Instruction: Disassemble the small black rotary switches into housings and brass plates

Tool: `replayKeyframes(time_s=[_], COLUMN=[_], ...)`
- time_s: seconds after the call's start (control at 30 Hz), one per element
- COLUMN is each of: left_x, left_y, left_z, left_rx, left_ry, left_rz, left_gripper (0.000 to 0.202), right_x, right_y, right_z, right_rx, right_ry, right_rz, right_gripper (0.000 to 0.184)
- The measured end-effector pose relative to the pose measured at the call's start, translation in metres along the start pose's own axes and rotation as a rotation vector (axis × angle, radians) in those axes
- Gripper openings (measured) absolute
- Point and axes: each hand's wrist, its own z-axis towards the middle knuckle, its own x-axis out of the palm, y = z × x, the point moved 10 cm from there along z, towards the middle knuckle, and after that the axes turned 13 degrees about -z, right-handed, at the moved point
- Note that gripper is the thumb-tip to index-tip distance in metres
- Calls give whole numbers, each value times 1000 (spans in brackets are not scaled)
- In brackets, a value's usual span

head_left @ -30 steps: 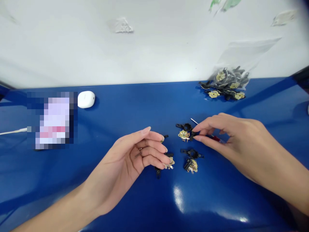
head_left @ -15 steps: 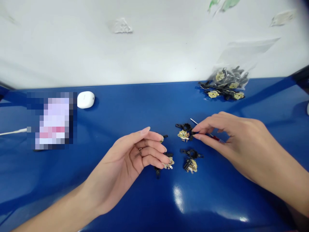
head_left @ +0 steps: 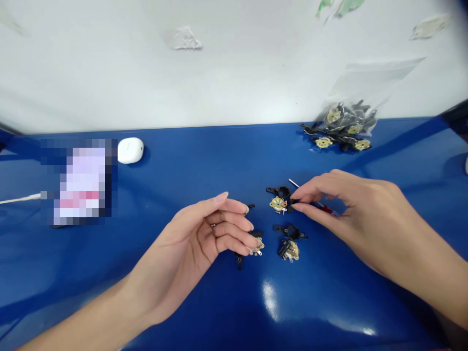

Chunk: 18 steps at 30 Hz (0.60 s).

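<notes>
My left hand (head_left: 204,239) is cupped palm up, fingers curled, with a few tiny screws (head_left: 212,227) lying in it. Partly hidden behind its fingertips are black parts (head_left: 239,261) and a brass-coloured disc (head_left: 259,245). My right hand (head_left: 351,204) pinches a small black piece (head_left: 291,204) between thumb and forefinger, at the table. Beside that pinch lie a black bracket with a ring (head_left: 281,191) and a round brass plate (head_left: 278,204) with small screws. Below them are another black bracket (head_left: 291,232) and a brass plate (head_left: 292,251) with a black piece on it.
A screwdriver (head_left: 293,183) lies partly under my right hand, its red end showing. At the back right, a clear bag (head_left: 358,117) of similar parts rests by loose ones (head_left: 323,143). A white case (head_left: 130,150) and a blurred-out phone (head_left: 82,185) sit at the left.
</notes>
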Motion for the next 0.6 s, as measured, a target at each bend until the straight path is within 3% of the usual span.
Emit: replayKeyframes(time_s=[0.6], left_x=[4], left_y=[1], left_z=[-1], left_rx=[-16], left_ry=[17], left_rz=[-18], left_gripper=[48], right_x=[-6], right_y=[-2], right_z=[0], right_rx=[26], right_ry=[-14], right_rz=[-4], right_gripper=[9])
